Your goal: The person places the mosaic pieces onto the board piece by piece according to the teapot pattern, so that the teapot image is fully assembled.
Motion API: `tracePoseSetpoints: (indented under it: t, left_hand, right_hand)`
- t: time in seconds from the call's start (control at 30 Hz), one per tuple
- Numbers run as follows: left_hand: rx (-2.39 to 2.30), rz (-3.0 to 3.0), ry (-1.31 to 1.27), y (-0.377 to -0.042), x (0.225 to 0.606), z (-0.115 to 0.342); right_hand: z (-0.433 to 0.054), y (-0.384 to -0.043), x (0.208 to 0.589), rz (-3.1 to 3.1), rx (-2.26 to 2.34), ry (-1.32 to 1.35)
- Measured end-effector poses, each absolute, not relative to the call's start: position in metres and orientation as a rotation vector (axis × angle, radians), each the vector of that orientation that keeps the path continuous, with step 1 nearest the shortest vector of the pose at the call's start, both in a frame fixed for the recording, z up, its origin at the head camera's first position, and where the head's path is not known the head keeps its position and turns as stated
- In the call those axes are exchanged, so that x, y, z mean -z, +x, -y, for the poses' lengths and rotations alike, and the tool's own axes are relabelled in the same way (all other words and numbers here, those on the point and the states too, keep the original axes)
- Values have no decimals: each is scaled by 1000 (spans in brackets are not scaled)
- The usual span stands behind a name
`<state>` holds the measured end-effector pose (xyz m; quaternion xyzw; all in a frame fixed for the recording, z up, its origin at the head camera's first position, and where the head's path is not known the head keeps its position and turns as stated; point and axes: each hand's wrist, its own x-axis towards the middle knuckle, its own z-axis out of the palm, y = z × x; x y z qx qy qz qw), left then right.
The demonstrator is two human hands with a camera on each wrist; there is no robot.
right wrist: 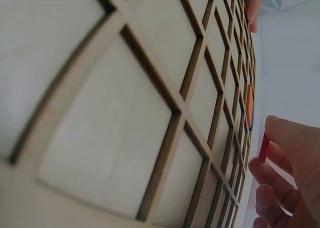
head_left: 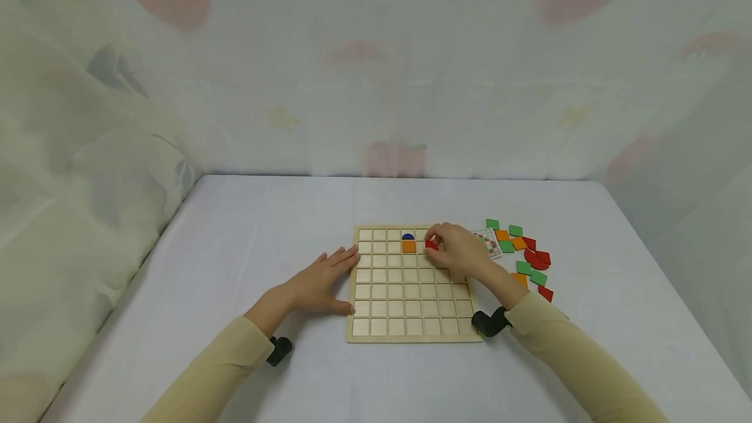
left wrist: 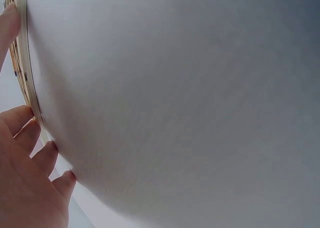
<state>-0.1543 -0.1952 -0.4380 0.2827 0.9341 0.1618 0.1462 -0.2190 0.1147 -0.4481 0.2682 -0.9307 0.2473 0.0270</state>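
Observation:
A square wooden grid board lies on the white table. My left hand rests at its left edge, fingers spread and straight, with thumb and fingertips touching the frame; the left wrist view shows these fingers along the rim. Over the upper right cells, my right hand pinches a small red tile between thumb and fingertips. In the right wrist view that red tile is seen edge-on above the board. An orange square tile and a blue rounded tile sit in neighbouring cells near the top.
Right of the board lie several loose green tiles, orange tiles and red tiles. A printed pattern card lies partly behind the right hand. Patterned cloth hangs behind the table's far edge.

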Motion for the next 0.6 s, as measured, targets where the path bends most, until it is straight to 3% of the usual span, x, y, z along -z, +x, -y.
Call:
tracePoseSetpoints:
  t: [0.6]
  left_hand:
    - [-493, -2691, 823, -153, 438, 194]
  right_hand:
    - [-99, -226, 452, 2861, -714, 866]
